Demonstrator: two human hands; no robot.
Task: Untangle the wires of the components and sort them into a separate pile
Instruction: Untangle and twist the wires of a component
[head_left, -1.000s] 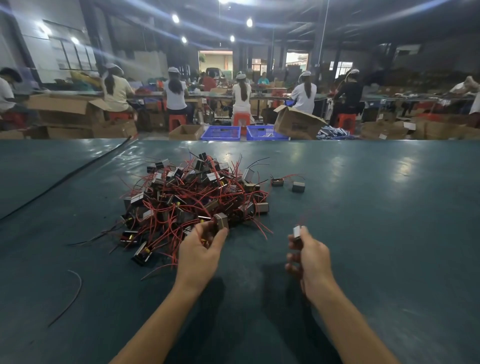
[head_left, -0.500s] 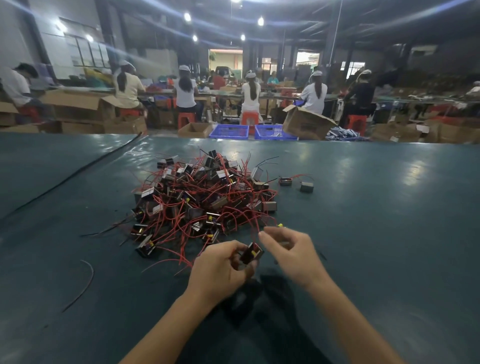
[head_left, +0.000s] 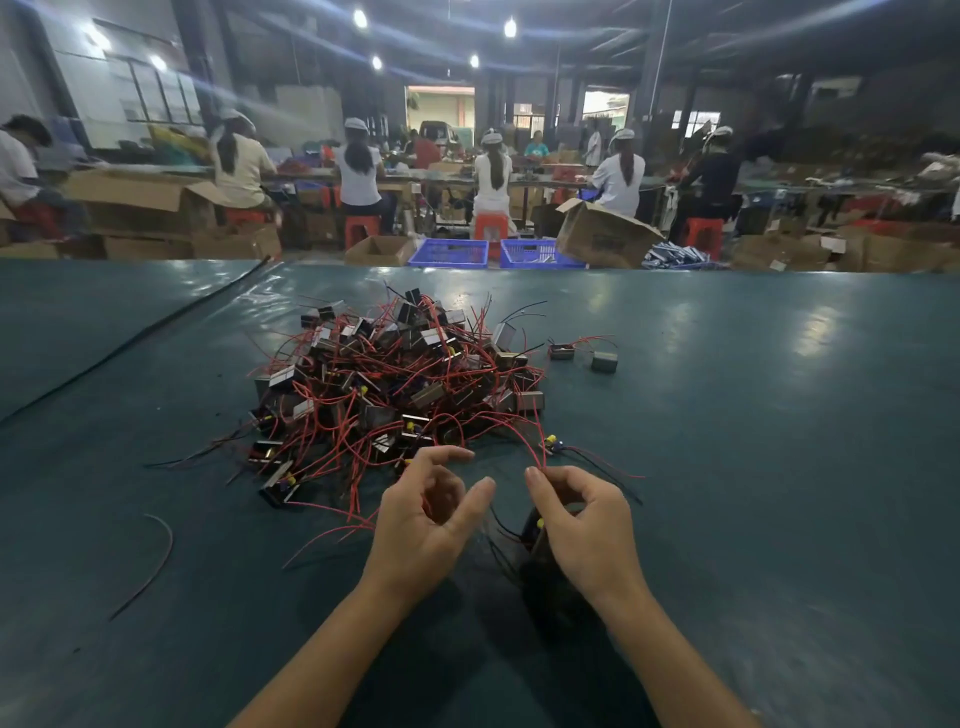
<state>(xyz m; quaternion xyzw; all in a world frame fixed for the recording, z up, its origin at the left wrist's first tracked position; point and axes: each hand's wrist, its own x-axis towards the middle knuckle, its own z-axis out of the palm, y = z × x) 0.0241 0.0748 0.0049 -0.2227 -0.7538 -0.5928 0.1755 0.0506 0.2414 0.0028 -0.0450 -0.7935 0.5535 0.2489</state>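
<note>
— Where is the component now?

— Half a second ago the left hand (head_left: 423, 525) gripped it just in front of the pile. Now the dark component (head_left: 534, 527), with its yellow spot, sits under the right hand (head_left: 584, 525), low over the counter (head_left: 753, 493). Whether it touches the surface I cannot tell.

— And the left hand's fingers (head_left: 452, 453)?

— They have let go. They curve in a loose C, forefinger and thumb apart, holding nothing that I can see.

— The right?

— Its fingers (head_left: 535, 475) pinch the red wires (head_left: 531, 444) at their near end, and the wires rise from the pinch toward the near right edge of the pile (head_left: 395, 384). Earlier both hands were close together over the component; now they are apart, with a gap between the thumbs.

— Has the pile changed?

— It looks the same: a tangle of small blocks and red leads in the middle of the counter. The two loose components (head_left: 604, 361) lie just right of its far side, apart from it, as before. The stray wire (head_left: 161, 551) lies on the counter to the left, where it was.
</note>
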